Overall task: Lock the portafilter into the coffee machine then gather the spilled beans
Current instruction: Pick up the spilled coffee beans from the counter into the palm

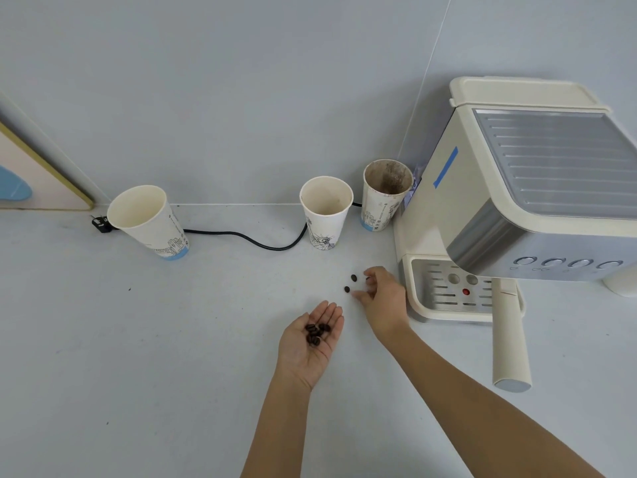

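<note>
- Head view: the coffee machine (537,188) ran off the right edge, so I couldn't see its far side, and its overhanging front hid where the portafilter met it. Only the portafilter handle (509,343) showed, its long axis running from under the machine toward me, butt end nearest me and out past the drip tray (444,294).
- My left hand (310,343) lay palm up, flat and wide open above the bench (138,339), with a small pile of beans (316,332) resting in the palm; I couldn't count them exactly.
- My right hand (382,294) was just left of the drip tray, its fingers (360,295) curled loosely, thumb and forefinger apart. Whether they pinched a bean I couldn't tell.
- Two loose beans (350,283) lay on the bench just beside those fingertips.
- Three paper cups (325,212) stood near the wall, a black cord (241,236) trailing behind them.
</note>
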